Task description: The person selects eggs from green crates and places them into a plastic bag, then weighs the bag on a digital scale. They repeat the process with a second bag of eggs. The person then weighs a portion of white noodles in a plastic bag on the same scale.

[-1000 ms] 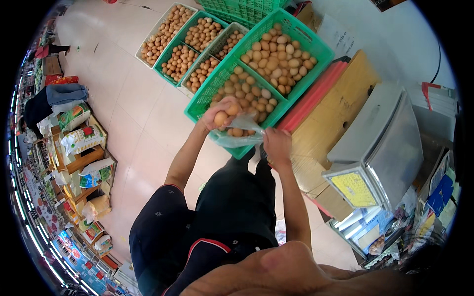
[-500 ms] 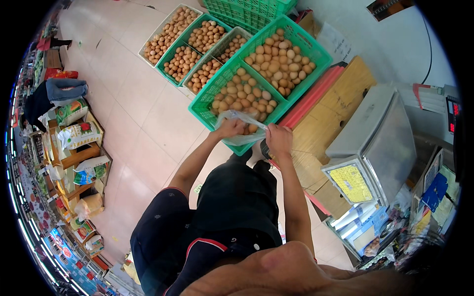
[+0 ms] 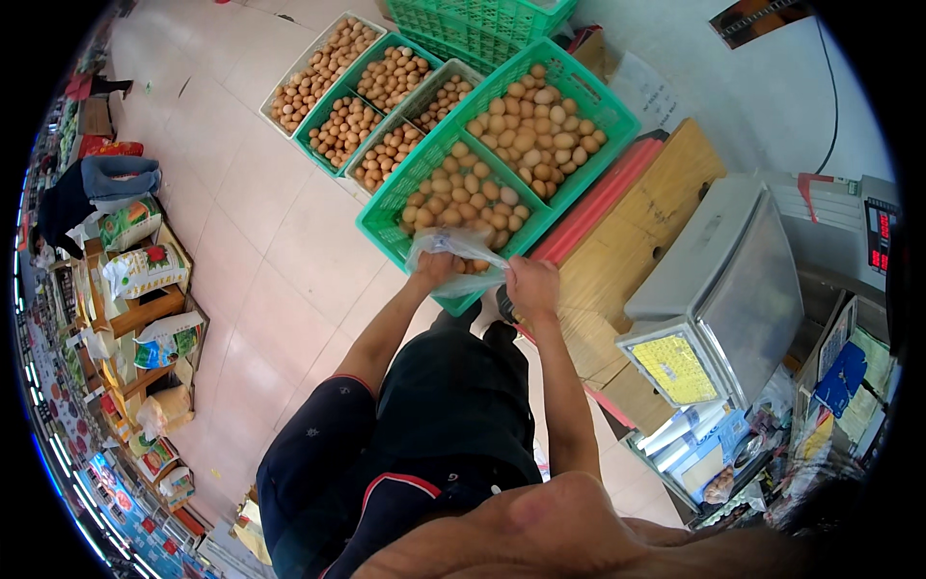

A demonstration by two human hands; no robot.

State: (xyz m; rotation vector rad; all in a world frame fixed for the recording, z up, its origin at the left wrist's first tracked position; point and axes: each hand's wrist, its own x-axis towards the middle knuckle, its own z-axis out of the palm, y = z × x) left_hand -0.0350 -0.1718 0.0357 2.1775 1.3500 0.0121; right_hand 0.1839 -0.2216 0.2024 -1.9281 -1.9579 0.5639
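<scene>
The right hand (image 3: pixel 531 282) pinches the plastic bag (image 3: pixel 473 284); hold it taut. The left hand (image 3: pixel 439 268), grip unclear, should move gently inside.

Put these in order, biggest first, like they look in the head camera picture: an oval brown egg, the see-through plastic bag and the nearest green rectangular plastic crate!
1. Nearest green rectangular plastic crate
2. See-through plastic bag
3. Oval brown egg

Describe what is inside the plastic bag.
The left hand is inside the plastic bag, whose edge the right hand holds. Anything under the left hand is covered and cannot be seen.
</scene>
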